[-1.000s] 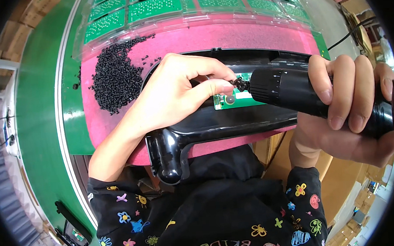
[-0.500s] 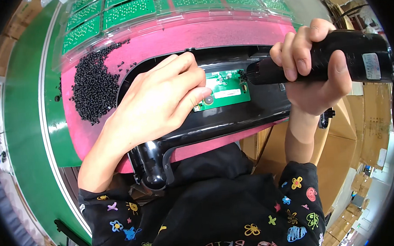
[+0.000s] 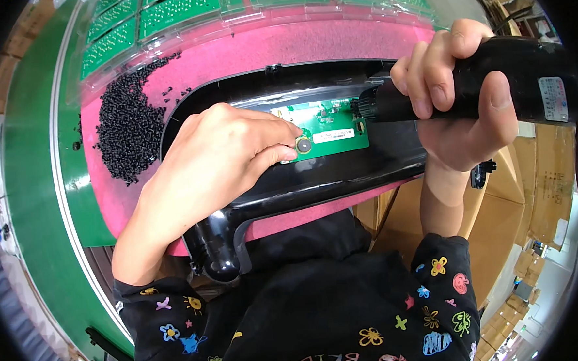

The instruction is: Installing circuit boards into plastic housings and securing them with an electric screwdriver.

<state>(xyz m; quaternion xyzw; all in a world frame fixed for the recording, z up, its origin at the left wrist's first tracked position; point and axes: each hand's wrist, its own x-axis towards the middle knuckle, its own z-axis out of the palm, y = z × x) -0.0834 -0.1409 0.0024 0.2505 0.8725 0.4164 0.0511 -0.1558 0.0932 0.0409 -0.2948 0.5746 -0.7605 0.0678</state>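
Observation:
A black plastic housing (image 3: 328, 172) lies hollow side up, with a green circuit board (image 3: 325, 123) inside it. My left hand (image 3: 209, 158) comes from the left, its thumb and fingertips closed together at the board's left end, beside a round dark component (image 3: 303, 145). What is between those fingertips is partly hidden. My right hand (image 3: 448, 94) is wrapped round a black electric screwdriver (image 3: 519, 77) with a white label. Its ribbed nose points at the board's right end; the very tip is hard to make out.
A heap of small black screws (image 3: 126, 127) lies on the pink mat (image 3: 282, 47), left of the housing. Behind are clear trays (image 3: 228, 20) holding several green boards. Cardboard boxes (image 3: 494, 235) stand at the right; a green surface (image 3: 33, 161) runs along the left.
My left fingertips have drawn back toward the board's left end and closed together, uncovering more of the board. My right hand and the screwdriver stay almost in place. The view has shifted slightly.

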